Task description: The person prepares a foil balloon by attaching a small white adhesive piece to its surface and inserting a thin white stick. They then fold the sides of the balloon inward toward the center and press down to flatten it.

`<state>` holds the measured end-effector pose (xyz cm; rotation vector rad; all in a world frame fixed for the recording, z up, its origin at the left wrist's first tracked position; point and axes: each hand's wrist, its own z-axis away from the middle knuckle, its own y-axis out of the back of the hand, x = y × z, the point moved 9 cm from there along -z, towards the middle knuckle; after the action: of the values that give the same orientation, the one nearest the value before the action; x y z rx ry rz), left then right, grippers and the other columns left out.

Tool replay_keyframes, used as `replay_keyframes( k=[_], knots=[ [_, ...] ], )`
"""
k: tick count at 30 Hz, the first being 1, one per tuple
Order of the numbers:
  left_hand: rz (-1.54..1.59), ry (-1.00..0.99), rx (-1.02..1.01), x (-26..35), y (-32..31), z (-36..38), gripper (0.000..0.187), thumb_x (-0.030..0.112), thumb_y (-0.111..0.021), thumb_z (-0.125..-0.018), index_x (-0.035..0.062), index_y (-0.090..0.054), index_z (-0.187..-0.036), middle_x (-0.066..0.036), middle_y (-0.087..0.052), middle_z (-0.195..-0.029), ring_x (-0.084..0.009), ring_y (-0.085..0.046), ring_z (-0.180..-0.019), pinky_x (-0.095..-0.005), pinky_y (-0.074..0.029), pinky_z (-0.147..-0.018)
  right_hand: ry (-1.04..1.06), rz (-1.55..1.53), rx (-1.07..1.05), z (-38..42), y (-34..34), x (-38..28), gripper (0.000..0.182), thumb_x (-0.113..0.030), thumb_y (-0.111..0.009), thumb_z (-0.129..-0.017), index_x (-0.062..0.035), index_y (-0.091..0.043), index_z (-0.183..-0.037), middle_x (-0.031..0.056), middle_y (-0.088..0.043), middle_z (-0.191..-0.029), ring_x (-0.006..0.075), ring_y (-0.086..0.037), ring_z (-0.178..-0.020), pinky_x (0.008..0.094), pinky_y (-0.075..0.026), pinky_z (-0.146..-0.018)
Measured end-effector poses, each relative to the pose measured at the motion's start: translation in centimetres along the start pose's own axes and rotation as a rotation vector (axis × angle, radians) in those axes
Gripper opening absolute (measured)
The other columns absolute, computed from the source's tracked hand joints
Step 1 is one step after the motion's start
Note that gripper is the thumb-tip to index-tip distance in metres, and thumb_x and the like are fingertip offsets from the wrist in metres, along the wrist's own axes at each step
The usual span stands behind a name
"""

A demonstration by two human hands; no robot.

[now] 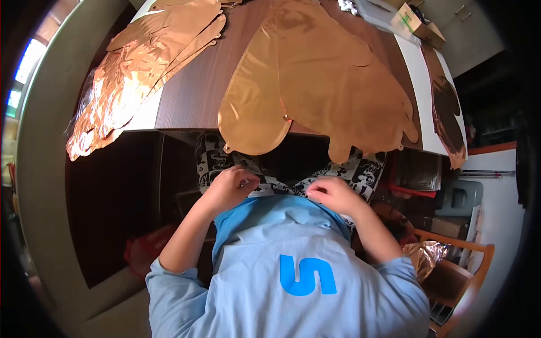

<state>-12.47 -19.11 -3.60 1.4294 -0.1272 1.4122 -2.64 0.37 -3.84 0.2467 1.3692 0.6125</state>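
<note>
My left hand (230, 189) rests over my lap at the edge of the light blue shirt (270, 248), its fingers curled in and nothing visible in them. On the other side of the lap, my right hand (336, 196) is loosely closed too, with its fingertips turned toward the middle. Both hands are below the table edge and apart from the foil. Just beyond them, a large flat copper-coloured foil balloon (338, 79) lies on the table. Its rounded lower edge and small tabs hang over the front edge.
More flat copper foil pieces (146, 62) are piled at the left of the brown table (189, 96). A dark foil strip (443, 101) drapes over the right end. A cardboard box (417, 25) stands at the back right. A wooden chair (482, 265) holding crumpled foil (425, 256) is at my right.
</note>
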Motion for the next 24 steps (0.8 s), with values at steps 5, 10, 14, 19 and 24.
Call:
replay_keyframes(
  k=[5, 10, 14, 19, 24],
  knots=[
    [-0.036, -0.058, -0.199, -3.5, -4.5, -0.8, 0.021, 0.017, -0.068, -0.082, 0.0057, -0.073, -0.1, -0.015, -0.068, -0.093, -0.0301, -0.066, -0.084, -0.0358, -0.052, -0.079, 0.001, -0.04, -0.252, -4.9, -7.9, 3.3, 0.025, -0.026, -0.069, -0.084, -0.002, -0.071, -0.091, 0.0133, -0.069, -0.089, 0.0254, -0.067, -0.083, 0.0355, -0.052, -0.074],
    [-0.149, 0.011, -0.351, -5.3, -6.8, -1.7, 0.023, 0.019, -0.069, -0.081, 0.0055, -0.073, -0.099, -0.014, -0.07, -0.091, -0.0279, -0.067, -0.085, -0.0355, -0.053, -0.078, -0.086, -0.068, -0.423, -5.7, -10.4, 4.0, 0.029, -0.028, -0.074, -0.08, -0.0011, -0.071, -0.089, 0.0109, -0.07, -0.083, 0.02, -0.066, -0.077, 0.0327, -0.051, -0.071],
    [-0.023, 0.025, -0.223, -5.8, -5.7, -2.3, 0.021, 0.018, -0.068, -0.083, 0.0034, -0.072, -0.097, -0.015, -0.07, -0.09, -0.0231, -0.068, -0.083, -0.0334, -0.052, -0.074, -0.129, -0.178, -0.359, -5.7, -9.5, 4.1, 0.026, -0.025, -0.074, -0.08, -0.0013, -0.071, -0.088, 0.0064, -0.07, -0.079, 0.0133, -0.063, -0.074, 0.0301, -0.05, -0.069],
    [0.066, 0.155, -0.139, -5.6, -4.2, -2.2, 0.018, 0.017, -0.065, -0.088, 0.0018, -0.071, -0.096, -0.014, -0.07, -0.088, -0.018, -0.066, -0.079, -0.0303, -0.051, -0.074, -0.199, -0.245, -0.297, -6.0, -9.7, 4.7, 0.023, -0.024, -0.072, -0.083, -0.0015, -0.071, -0.089, 0.0037, -0.07, -0.079, 0.0095, -0.061, -0.074, 0.0284, -0.049, -0.068],
    [0.193, 0.139, -0.021, -5.8, -3.7, -2.2, 0.017, 0.016, -0.065, -0.089, 0.0013, -0.07, -0.097, -0.013, -0.07, -0.09, -0.0196, -0.066, -0.082, -0.0311, -0.052, -0.074, -0.081, -0.263, -0.043, -7.0, -7.7, 2.6, 0.021, -0.022, -0.071, -0.083, -0.0016, -0.07, -0.087, 0.0068, -0.069, -0.075, 0.0118, -0.061, -0.068, 0.0299, -0.049, -0.065]
  ],
)
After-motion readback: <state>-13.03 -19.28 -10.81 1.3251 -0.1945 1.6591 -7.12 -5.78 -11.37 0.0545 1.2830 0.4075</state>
